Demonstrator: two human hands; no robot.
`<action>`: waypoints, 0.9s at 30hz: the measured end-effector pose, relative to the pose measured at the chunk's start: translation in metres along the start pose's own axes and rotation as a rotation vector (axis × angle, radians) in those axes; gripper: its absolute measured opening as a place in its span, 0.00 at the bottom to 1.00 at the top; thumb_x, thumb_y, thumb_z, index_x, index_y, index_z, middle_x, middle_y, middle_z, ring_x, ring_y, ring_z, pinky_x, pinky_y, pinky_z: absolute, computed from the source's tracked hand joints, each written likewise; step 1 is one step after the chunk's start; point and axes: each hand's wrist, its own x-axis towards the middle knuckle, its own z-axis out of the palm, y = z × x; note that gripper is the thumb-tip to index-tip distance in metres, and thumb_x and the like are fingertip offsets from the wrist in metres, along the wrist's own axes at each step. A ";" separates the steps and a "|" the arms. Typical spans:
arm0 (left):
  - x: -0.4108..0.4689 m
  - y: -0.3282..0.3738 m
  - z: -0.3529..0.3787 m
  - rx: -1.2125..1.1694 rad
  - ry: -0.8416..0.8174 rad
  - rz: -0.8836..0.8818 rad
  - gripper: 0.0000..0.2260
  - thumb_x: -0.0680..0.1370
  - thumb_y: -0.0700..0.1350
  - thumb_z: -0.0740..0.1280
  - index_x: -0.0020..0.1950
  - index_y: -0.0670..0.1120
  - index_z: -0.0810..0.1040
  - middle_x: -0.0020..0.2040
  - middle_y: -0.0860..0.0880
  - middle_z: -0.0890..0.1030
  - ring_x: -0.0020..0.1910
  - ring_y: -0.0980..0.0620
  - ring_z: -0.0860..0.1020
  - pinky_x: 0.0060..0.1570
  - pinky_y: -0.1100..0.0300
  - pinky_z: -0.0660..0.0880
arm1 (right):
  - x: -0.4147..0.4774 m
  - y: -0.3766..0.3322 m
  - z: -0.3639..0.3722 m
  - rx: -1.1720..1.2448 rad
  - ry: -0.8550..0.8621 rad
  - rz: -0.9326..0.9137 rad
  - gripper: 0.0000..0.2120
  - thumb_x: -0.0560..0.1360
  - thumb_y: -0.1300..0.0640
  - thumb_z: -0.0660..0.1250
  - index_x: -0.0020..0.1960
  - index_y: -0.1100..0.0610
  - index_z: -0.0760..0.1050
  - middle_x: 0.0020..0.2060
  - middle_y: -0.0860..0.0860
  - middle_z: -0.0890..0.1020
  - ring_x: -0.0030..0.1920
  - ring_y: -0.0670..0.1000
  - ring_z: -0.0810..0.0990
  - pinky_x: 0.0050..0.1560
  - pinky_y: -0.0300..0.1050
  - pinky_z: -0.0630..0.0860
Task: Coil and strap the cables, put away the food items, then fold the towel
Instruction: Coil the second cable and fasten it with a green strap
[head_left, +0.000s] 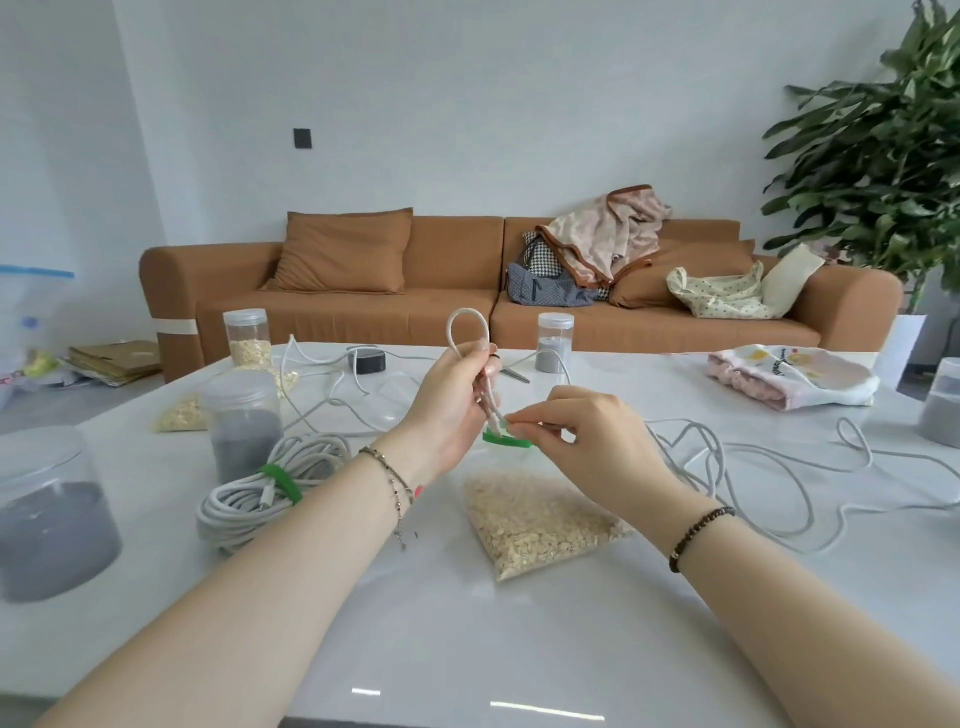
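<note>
Above a white tabletop (519, 649), the left hand (452, 410) grips a looped white cable (450, 332), seemingly light and limp and best held at its gathered middle, while the right hand (587, 441) pinches a green strap (506, 441) at its lower end.

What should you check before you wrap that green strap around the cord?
1. Left hand grips the folded cord: ok.
2. Right hand pinches the green strap: ok.
3. That strap closed round the cord: cannot tell.
4. Coiled cable on the table strapped: ok.
5. Loose cable gathered: not ok, it sprawls on the table.
</note>
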 end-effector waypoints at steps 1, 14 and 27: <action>-0.001 -0.001 -0.001 -0.003 0.021 -0.007 0.10 0.86 0.39 0.55 0.46 0.48 0.69 0.30 0.53 0.66 0.33 0.55 0.63 0.39 0.60 0.65 | -0.001 0.001 0.001 -0.009 -0.027 -0.008 0.06 0.77 0.47 0.70 0.51 0.41 0.85 0.36 0.42 0.78 0.38 0.45 0.77 0.37 0.45 0.74; 0.013 0.014 -0.025 -0.318 0.154 -0.059 0.11 0.86 0.45 0.56 0.45 0.46 0.69 0.31 0.53 0.62 0.26 0.57 0.58 0.25 0.66 0.56 | 0.005 0.020 -0.005 -0.005 -0.101 -0.039 0.08 0.79 0.53 0.69 0.54 0.44 0.85 0.36 0.40 0.77 0.38 0.40 0.73 0.39 0.43 0.69; -0.003 -0.009 -0.008 0.029 -0.080 -0.217 0.11 0.87 0.45 0.56 0.49 0.42 0.71 0.48 0.44 0.78 0.49 0.42 0.83 0.54 0.42 0.81 | 0.007 0.021 -0.013 -0.200 -0.056 -0.206 0.03 0.76 0.56 0.73 0.46 0.54 0.85 0.38 0.48 0.81 0.44 0.51 0.77 0.39 0.44 0.72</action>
